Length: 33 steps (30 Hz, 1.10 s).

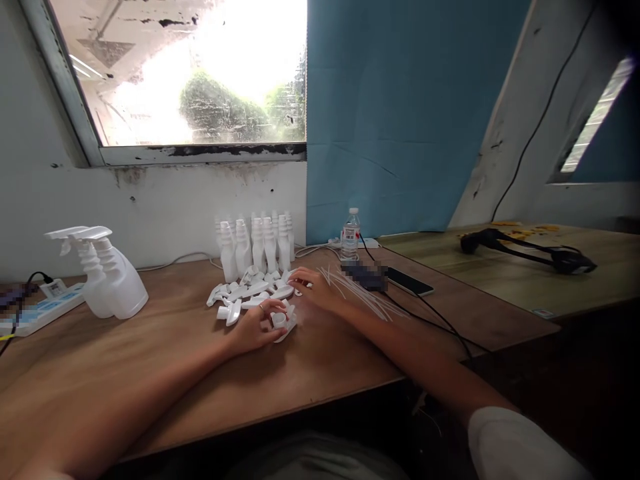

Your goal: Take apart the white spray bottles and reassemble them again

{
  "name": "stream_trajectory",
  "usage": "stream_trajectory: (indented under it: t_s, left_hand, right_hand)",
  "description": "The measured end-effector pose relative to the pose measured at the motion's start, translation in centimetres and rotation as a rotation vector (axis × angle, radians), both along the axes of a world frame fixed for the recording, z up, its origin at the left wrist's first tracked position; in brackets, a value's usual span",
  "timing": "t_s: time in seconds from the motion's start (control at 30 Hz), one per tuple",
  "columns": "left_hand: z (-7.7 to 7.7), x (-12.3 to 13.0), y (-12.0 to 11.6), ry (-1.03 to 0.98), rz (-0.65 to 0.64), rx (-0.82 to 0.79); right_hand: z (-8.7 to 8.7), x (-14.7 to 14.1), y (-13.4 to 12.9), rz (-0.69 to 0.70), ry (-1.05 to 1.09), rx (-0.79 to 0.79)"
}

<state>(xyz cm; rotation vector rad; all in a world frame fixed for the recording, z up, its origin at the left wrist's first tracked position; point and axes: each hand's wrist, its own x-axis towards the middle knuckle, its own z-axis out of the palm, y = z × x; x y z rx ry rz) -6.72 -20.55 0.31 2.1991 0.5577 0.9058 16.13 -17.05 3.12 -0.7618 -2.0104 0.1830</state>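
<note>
My left hand [253, 328] is closed round a white plastic spray-bottle part [280, 321], its round opening facing up, just above the table. Thumb and fingers lie on either side of it. My right hand [316, 289] reaches to the right edge of a pile of white trigger spray heads [255, 289]; its fingers are apart and stretched over the pieces. A small white piece lies under those fingers, and I cannot make out whether they touch it. Behind the pile stand several white bottles [242, 243] with ribbed necks, in rows against the wall.
Two white spray bottles with trigger heads [113, 280] stand at the left, beside a power strip [47, 310]. Thin white tubes [367, 297] lie to the right, near a water bottle [350, 237], a phone [410, 281] and black cables. A black strap-like device [525, 250] rests on the farther table.
</note>
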Motion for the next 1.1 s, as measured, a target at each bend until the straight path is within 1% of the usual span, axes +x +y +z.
stream_trajectory:
  t_s: [0.07,0.13,0.2,0.27,0.4,0.6,0.77,0.83,0.93,1.0,1.1]
  left_hand:
    - [0.0,0.1,0.1,-0.047,-0.028,-0.132]
    - [-0.1,0.2,0.2,-0.086,-0.039,-0.206]
    - [-0.2,0.1,0.3,-0.109,-0.024,-0.224]
    - [-0.3,0.1,0.3,-0.113,0.004,-0.221]
    - [-0.3,0.0,0.1,-0.098,0.032,-0.213]
    - [-0.3,0.1,-0.1,-0.092,0.044,-0.185]
    - [-0.1,-0.1,-0.2,-0.005,0.09,-0.06]
    - [0.1,-0.1,-0.2,0.031,0.111,0.029]
    - [0.3,-0.1,-0.3,0.023,0.134,0.201]
    - [0.5,0.0,-0.4,-0.011,0.133,0.296]
    - [0.6,0.0,-0.6,-0.028,0.088,0.378]
  right_hand:
    - [0.3,-0.2,-1.2,0.07,0.005,0.131]
    - [0.3,-0.5,-2.2,0.147,-0.081,0.245]
    - [-0.1,-0.8,-2.8,0.197,-0.178,0.341]
    - [-0.7,-1.1,-3.1,0.206,-0.237,0.413]
    - [-1.4,-1.3,-3.0,0.206,-0.299,0.46]
    - [-1.4,-1.3,-3.1,0.247,-0.369,0.441]
    - [-0.9,-1.2,-3.7,0.271,-0.332,0.371]
    - [-0.8,-1.2,-3.8,0.276,-0.345,0.354]
    - [-0.7,-1.3,-3.9,0.286,-0.344,0.294]
    - [-0.8,-1.4,-4.0,0.294,-0.32,0.263]
    - [-0.9,-1.6,-4.1,0.317,-0.285,0.252]
